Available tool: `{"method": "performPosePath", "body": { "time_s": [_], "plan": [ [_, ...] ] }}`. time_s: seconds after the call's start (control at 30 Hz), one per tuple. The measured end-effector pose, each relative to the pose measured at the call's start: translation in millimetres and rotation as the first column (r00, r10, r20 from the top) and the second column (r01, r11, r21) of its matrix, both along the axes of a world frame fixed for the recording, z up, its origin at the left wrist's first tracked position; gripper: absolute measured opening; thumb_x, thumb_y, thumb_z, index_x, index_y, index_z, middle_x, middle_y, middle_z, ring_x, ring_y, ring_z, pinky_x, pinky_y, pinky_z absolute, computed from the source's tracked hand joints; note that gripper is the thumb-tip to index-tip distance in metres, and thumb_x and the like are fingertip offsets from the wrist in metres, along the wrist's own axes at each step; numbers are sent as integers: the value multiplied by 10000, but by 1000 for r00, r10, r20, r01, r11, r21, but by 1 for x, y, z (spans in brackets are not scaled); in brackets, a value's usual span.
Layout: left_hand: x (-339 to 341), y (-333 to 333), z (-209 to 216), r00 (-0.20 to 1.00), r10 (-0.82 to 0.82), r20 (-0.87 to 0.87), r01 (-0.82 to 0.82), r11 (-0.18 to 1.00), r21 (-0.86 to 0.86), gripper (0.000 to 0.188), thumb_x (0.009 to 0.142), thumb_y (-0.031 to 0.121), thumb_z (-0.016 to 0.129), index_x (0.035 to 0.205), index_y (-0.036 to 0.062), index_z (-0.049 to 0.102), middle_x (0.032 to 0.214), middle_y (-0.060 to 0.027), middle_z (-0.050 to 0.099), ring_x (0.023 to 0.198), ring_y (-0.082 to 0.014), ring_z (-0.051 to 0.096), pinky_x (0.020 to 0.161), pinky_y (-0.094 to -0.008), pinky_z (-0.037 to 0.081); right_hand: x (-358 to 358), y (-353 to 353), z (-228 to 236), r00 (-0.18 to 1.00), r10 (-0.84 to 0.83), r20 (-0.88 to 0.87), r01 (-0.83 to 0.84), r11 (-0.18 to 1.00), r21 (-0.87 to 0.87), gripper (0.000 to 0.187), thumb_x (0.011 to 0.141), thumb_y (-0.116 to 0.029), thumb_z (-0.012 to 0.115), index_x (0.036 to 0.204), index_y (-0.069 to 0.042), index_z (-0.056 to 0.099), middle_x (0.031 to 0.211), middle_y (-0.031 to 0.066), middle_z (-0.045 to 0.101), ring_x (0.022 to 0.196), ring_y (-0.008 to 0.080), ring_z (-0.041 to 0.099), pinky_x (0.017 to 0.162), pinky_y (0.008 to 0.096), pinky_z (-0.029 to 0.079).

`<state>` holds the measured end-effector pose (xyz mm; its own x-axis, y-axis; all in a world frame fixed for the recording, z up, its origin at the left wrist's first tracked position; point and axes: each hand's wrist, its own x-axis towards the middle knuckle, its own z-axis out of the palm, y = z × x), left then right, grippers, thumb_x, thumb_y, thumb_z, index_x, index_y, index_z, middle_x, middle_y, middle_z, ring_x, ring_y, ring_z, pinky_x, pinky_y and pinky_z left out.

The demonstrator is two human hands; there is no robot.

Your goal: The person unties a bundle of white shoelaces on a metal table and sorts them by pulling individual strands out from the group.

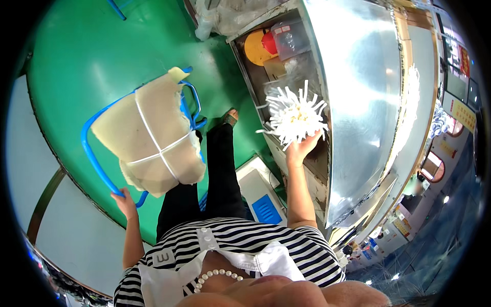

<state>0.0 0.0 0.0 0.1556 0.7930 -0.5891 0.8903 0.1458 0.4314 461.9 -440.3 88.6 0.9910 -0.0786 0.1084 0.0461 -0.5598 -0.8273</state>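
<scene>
left grip [124, 202] round blue-framed chair [88, 151], right grip [303, 149] clutching white strips [295, 115] — cluttered shelf [248, 84], metal counter [358, 102] alongside

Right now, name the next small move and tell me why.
Probably ease the bundle of white strips clear of the open cabinet: the right grip holds it in front of the opening, its strips splayed outward, while the left grip is on the chair's blue frame.

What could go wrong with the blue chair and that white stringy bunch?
The chair in the left hand might bump the black-trousered leg, which looks close beside it. The white strips in the right hand could snag on the open metal cabinet.
</scene>
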Motion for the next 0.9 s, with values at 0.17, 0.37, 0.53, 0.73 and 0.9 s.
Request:
{"method": "performPosePath", "body": {
  "time_s": [0.17, 0.37, 0.53, 0.73, 0.9],
  "plan": [
    [163, -43, 157, 643, -764, -47, 688, 550, 474, 905, 723, 198, 747, 1412, -45, 213, 1409, -276, 282, 1309, -444, 261, 1080, -496, 239, -26, 58, 94, 997, -49, -61, 73, 854, 515, 610, 712, 2, 711, 1219, -6, 373, 1126, 93, 499, 1047, 179, 507, 918, 296, 410],
    [339, -125, 280, 131, -693, 709, 778, 515, 360, 1068, 655, 457, 799, 1429, -20, 238, 1492, -243, 197, 1399, -377, 146, 1121, -468, 155, -40, 111, 162, 988, 39, 151, -88, 938, 336, 459, 629, 24, 679, 1047, 0, 491, 979, 90, 503, 920, 209, 505, 850, 289, 409],
    [399, -176, 327, -28, -267, 963, 763, 617, 193, 834, 758, 414, 733, 1365, -9, 348, 1402, -179, 378, 1268, -313, 387, 1071, -430, 286, -38, 145, 252, 797, 286, 532, -340, 940, 4, 414, 629, -48, 718, 999, 1, 539, 895, 108, 511, 844, 276, 499, 916, 449, 395],
    [437, -167, 375, -14, 522, 853, 873, 422, -244, 704, 886, 438, 519, 1346, -63, 339, 1346, -188, 448, 1195, -312, 502, 1022, -436, 402, -47, 130, 317, 668, 502, 549, -477, 855, -201, 396, 717, -96, 721, 1086, -32, 592, 1016, 121, 578, 933, 314, 539, 845, 410, 422],
    [438, -174, 399, 83, 549, 832, 899, 319, -300, 728, 876, 513, 514, 1327, -43, 377, 1388, -224, 397, 1243, -335, 454, 1033, -471, 380, -32, 82, 357, 840, 243, 485, -324, 942, 88, 264, 805, 13, 608, 1068, 4, 606, 999, 145, 578, 902, 294, 566, 790, 348, 462]
  ]
}}
